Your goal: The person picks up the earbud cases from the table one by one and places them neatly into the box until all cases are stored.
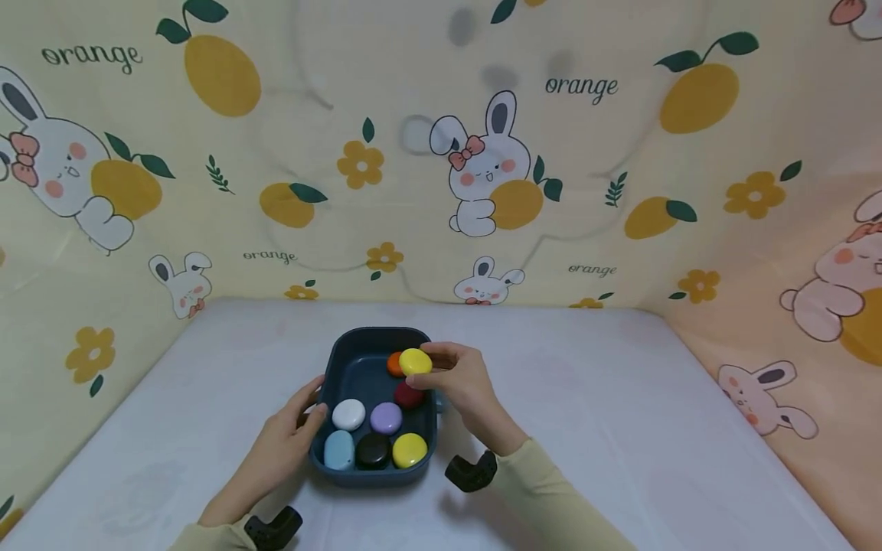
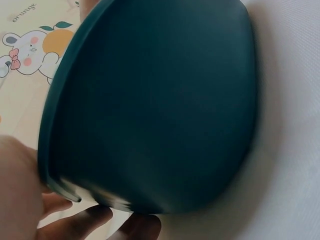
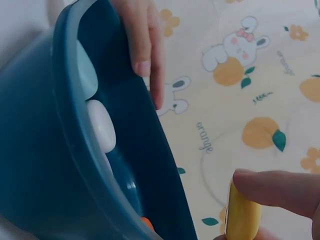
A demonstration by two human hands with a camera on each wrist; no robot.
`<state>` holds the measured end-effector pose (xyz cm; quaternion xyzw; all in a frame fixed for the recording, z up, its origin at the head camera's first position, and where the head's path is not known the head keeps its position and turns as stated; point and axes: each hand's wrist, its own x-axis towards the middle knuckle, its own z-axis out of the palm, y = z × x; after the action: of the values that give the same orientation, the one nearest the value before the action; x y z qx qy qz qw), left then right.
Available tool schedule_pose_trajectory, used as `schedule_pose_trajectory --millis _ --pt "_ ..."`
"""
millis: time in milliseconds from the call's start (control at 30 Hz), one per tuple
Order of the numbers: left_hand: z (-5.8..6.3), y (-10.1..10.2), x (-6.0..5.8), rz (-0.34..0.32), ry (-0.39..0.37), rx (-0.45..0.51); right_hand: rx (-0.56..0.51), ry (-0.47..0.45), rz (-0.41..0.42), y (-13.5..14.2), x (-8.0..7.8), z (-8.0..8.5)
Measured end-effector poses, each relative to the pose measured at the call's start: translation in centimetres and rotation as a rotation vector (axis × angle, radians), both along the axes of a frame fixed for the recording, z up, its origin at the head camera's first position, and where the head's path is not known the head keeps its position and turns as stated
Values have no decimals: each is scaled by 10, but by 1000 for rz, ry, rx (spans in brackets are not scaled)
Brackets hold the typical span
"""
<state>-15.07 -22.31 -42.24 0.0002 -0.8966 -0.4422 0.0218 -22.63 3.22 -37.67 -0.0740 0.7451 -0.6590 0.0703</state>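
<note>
A dark blue rounded box (image 1: 383, 480) stands on the white table with smooth glossy rounded pieces inside. My left hand (image 1: 284, 440) grips its left wall at the rim. Over the box's right side, my right hand (image 1: 463, 389) pinches a yellow rounded piece (image 1: 416, 362) between thumb and fingers. Just behind that piece is an orange piece (image 1: 395, 364), partly hidden, and a dark red piece (image 1: 409, 395) sits nearer. Toward the front are white (image 1: 348, 415), purple (image 1: 386, 418), light blue (image 1: 339, 450) and black (image 1: 374, 451) pieces, and another yellow piece (image 1: 409, 450).
A white cloth covers the table (image 1: 586, 421) around the box. Patterned sheets with rabbits and oranges (image 1: 386, 92) rise behind and at both sides. A black strap-like device (image 1: 472, 471) is on the right wrist, another (image 1: 274, 528) on the left.
</note>
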Motion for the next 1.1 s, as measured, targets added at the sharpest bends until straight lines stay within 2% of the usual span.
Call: schedule_pose_trajectory --millis 367,733,1100 --pt "0 1 0 7 -4 -8 46 59 111 -13 -9 -8" --pt "0 1 -1 7 4 -7 165 121 195 -19 -19 -15" --pt "0 2 -1 16 4 -4 204 156 227 -22 -22 -18"
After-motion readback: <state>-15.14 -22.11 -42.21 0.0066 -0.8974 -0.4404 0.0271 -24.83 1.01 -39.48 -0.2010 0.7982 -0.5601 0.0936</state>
